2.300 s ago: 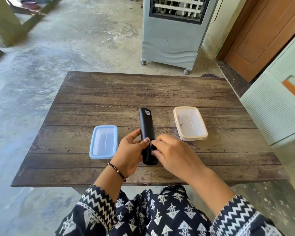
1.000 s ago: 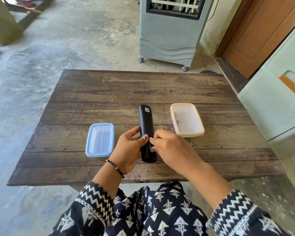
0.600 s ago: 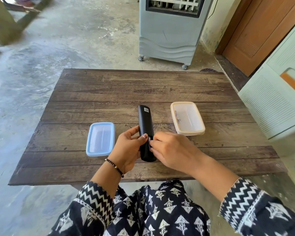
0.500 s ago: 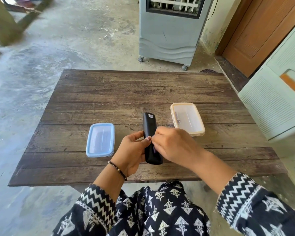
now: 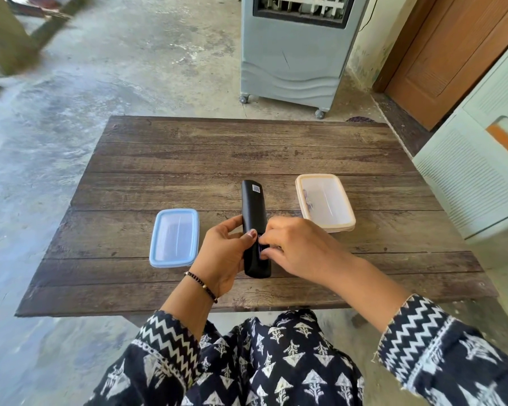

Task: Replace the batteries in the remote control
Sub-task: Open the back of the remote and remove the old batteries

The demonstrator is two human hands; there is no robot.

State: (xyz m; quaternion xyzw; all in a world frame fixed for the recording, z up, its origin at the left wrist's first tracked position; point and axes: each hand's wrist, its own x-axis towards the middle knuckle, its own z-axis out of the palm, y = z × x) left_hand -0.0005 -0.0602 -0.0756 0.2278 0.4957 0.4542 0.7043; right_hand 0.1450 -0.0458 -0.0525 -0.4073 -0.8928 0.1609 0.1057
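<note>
A black remote control [image 5: 253, 209] lies back side up over the wooden table [image 5: 188, 159], its far end bearing a small white sticker. My left hand [image 5: 223, 256] grips its near half from the left, thumb on top. My right hand [image 5: 296, 250] is at the remote's right side, fingertips pinching at a purple-blue battery showing in a gap in the back. A blue-lidded box [image 5: 174, 237] sits to the left and a cream-lidded box [image 5: 325, 201] to the right; something small shows dimly through the cream lid.
A grey air cooler on wheels [image 5: 296, 48] stands beyond the table's far edge. A pale green cabinet [image 5: 475, 183] is close on the right, with a wooden door [image 5: 452, 54] behind it. My patterned lap is under the near edge.
The remote was briefly tilted up towards me half a second ago and now lies flatter again. My right fingers have moved onto the battery gap in its back.
</note>
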